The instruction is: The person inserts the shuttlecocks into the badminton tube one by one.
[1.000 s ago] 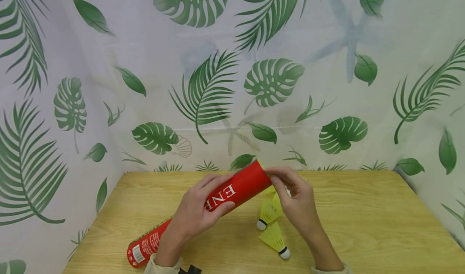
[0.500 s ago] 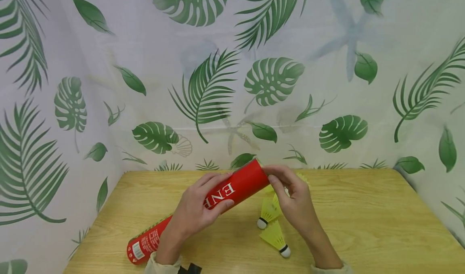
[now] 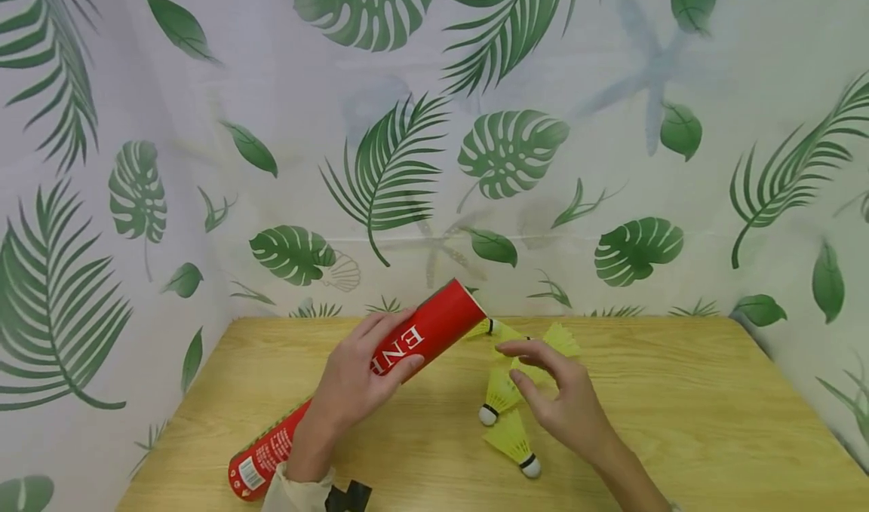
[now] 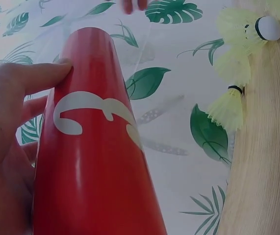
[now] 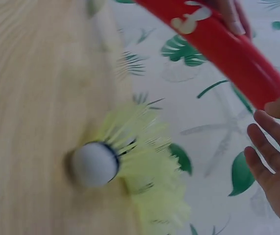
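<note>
left hand [image 3: 353,380] gripping red tube [image 3: 380,376], right hand [image 3: 566,403] open

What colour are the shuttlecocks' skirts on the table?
Yellow skirts on the shuttlecocks, with white tips; clearest in the head view.

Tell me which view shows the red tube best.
Head view: the red tube shows whole, tilted, gripped by the left hand. Left wrist view shows only its body close up; right wrist view only its far end.
</note>
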Available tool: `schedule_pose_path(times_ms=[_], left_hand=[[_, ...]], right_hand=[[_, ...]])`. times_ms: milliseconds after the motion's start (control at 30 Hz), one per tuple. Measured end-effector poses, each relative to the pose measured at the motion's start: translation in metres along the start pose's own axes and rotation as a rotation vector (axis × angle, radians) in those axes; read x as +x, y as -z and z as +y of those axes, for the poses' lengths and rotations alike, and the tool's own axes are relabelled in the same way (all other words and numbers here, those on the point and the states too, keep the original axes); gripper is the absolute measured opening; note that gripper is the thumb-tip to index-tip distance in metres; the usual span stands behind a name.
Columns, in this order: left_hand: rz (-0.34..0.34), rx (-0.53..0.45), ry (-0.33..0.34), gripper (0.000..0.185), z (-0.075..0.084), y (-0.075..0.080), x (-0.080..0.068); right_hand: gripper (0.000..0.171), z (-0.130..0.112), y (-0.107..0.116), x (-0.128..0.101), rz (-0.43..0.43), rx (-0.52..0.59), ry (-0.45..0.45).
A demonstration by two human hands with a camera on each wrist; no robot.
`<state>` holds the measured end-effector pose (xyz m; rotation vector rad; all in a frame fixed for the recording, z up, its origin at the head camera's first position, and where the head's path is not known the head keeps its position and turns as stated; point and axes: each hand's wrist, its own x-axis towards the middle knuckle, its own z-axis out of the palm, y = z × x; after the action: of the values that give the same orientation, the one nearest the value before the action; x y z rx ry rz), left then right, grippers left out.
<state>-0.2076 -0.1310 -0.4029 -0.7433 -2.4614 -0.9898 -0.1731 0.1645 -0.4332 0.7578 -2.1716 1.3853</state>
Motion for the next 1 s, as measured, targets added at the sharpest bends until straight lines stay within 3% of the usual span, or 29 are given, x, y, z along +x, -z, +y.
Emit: schedule_pose_path(times_ms=[233,500,667,1000], left_hand=[[0.068,-0.010,0.007,0.061,-0.005,0.010,0.005],[0.101,-0.047,0.016,0.061,-0.007,0.017,0.003],[0.107,-0.049,0.021,0.061,-0.007,0.020,0.001],[0.106,-0.061,0.028,0.061,-0.009,0.020,-0.004]], right_hand=[[0.054,0.024,-0.008,-0.022,-0.235,-0.100,-0.036],[0.044,0.041,-0.007,-0.033,-0.424,-0.098,-0.022],[0.037,0.043,-0.006,-0.036,-0.472,-0.061,-0.046],[0.028,0.046,0.001,-0.043,-0.467,-0.077,-0.014]])
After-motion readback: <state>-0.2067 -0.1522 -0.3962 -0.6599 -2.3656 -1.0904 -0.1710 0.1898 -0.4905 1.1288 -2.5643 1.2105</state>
